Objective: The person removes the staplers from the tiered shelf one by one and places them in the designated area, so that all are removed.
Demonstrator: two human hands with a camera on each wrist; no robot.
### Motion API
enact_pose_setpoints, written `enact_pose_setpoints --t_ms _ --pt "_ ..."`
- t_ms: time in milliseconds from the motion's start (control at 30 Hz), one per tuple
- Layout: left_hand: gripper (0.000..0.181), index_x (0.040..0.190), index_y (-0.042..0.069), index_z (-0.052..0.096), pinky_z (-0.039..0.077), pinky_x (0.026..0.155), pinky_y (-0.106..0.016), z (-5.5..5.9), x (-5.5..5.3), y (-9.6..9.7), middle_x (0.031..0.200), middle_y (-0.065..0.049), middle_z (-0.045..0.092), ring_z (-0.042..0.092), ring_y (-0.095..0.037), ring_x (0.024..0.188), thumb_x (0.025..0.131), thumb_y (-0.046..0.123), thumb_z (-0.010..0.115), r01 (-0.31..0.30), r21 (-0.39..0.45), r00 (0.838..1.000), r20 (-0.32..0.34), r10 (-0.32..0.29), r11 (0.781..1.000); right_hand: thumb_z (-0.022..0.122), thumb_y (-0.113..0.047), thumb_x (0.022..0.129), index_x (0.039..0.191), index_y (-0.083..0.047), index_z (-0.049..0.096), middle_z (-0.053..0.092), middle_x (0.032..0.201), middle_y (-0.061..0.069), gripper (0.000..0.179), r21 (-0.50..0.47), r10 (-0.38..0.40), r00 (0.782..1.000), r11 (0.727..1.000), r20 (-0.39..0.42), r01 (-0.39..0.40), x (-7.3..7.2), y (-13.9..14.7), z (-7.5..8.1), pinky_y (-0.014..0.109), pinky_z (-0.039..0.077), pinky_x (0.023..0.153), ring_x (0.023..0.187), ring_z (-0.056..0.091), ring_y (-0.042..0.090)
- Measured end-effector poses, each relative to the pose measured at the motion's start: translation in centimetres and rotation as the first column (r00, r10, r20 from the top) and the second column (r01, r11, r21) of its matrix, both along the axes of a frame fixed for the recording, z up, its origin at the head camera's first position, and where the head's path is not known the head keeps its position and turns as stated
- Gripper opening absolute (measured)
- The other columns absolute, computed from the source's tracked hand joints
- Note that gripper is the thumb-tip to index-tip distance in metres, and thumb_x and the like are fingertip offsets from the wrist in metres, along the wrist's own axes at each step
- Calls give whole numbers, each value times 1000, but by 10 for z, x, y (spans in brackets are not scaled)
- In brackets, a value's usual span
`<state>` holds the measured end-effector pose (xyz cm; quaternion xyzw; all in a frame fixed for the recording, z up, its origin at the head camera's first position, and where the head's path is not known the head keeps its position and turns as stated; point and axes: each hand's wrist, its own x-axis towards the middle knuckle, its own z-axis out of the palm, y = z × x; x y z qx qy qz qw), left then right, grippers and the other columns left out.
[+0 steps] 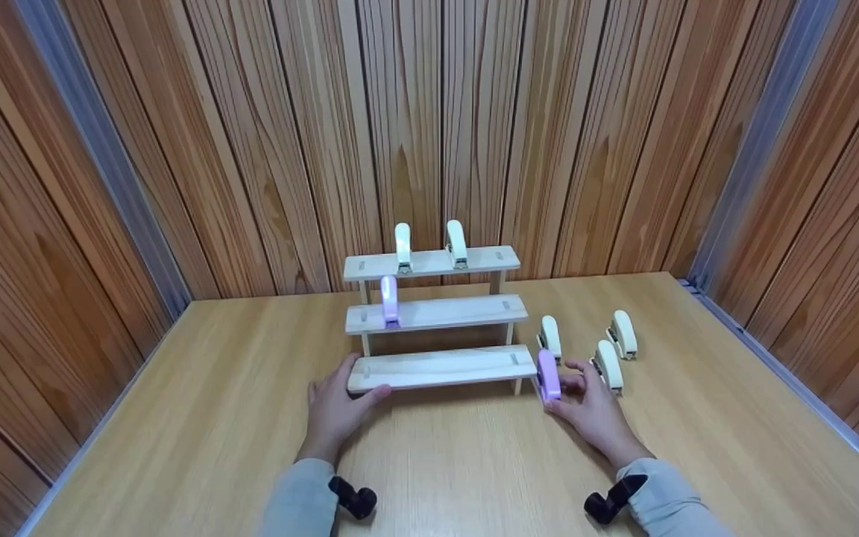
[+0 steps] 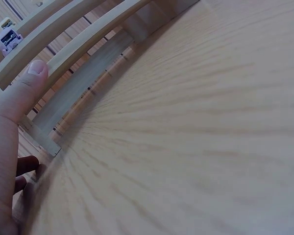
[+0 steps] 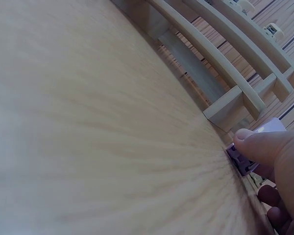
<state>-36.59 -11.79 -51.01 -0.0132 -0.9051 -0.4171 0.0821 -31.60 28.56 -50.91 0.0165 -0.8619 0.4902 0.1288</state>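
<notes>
A three-tier wooden display rack (image 1: pixel 441 369) stands on the table. My left hand (image 1: pixel 340 410) grips the left end of its lowest shelf, thumb (image 2: pixel 35 73) along the front edge and fingers round the side. Beside the rack's right end, my right hand (image 1: pixel 595 410) pinches a purple stapler (image 1: pixel 548 375) that stands upright, its base close to the tabletop in the right wrist view. Another purple stapler (image 1: pixel 390 302) sits at the left of the middle shelf. Two white staplers, one at left (image 1: pixel 403 246) and one near the centre (image 1: pixel 456 244), stand on the top shelf.
Three white staplers stand on the table (image 1: pixel 198 447) to the right: one (image 1: pixel 549 337) behind the held stapler, one (image 1: pixel 608 365) just beyond my right hand, and one (image 1: pixel 623 334) farther back. Wood-plank walls (image 1: pixel 310 149) enclose the table's back and sides.
</notes>
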Motion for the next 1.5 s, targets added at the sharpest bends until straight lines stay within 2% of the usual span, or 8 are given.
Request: enact_pose_setpoints --t_ms 467,600,733,833,1033,1233,1500 --pt "109 156 20 38 -7 121 -61 0 -1 -2 158 -13 41 34 -39 146 72 79 71 3 21 1000 10 -4 1000 81 -3 84 147 2 33 60 135 25 80 -12 21 999 1000 47 -20 0 -1 4 56 31 115 130 52 41" --pt "107 156 19 38 -7 121 -62 -1 -1 -2 158 -13 41 34 -39 146 73 78 71 13 14 1000 4 -13 1000 82 -7 84 150 0 30 56 140 24 84 -46 10 996 999 91 -6 0 -2 8 57 30 115 132 49 40" --pt "107 156 18 38 -7 120 -63 -3 -2 0 158 -13 41 34 -40 146 74 78 70 18 3 1000 2 -18 1000 84 -12 84 153 -3 26 50 144 21 90 -101 -13 992 995 128 26 1 -5 14 57 35 114 135 45 41" --pt "105 156 18 39 -6 120 -64 -3 -1 1 158 -13 42 35 -39 146 75 76 71 16 -3 1000 -3 -16 1000 85 -18 83 153 -2 26 50 144 20 92 -109 -37 994 993 103 48 0 -8 21 57 35 113 137 40 41" --pt "102 155 17 41 -5 120 -64 -2 1 -1 156 -14 45 36 -40 145 75 73 73 8 10 1000 -11 -8 1000 83 -26 86 151 -2 30 53 143 18 88 -60 -48 999 997 21 50 -4 -13 40 59 25 116 140 35 40" --pt "104 156 19 38 -8 120 -63 -2 2 -2 158 -13 41 33 -39 147 75 74 72 9 27 1000 11 -9 1000 81 -30 88 152 -5 29 52 145 14 86 -84 -20 1000 996 -3 19 -10 -21 57 59 22 118 142 33 37" --pt "105 158 21 36 -8 121 -61 -1 1 -3 160 -13 38 30 -42 148 74 75 72 12 53 1000 28 -14 998 79 -50 85 154 -11 28 51 147 9 94 -57 -11 1000 998 -11 11 -17 -35 77 60 22 119 146 31 36"
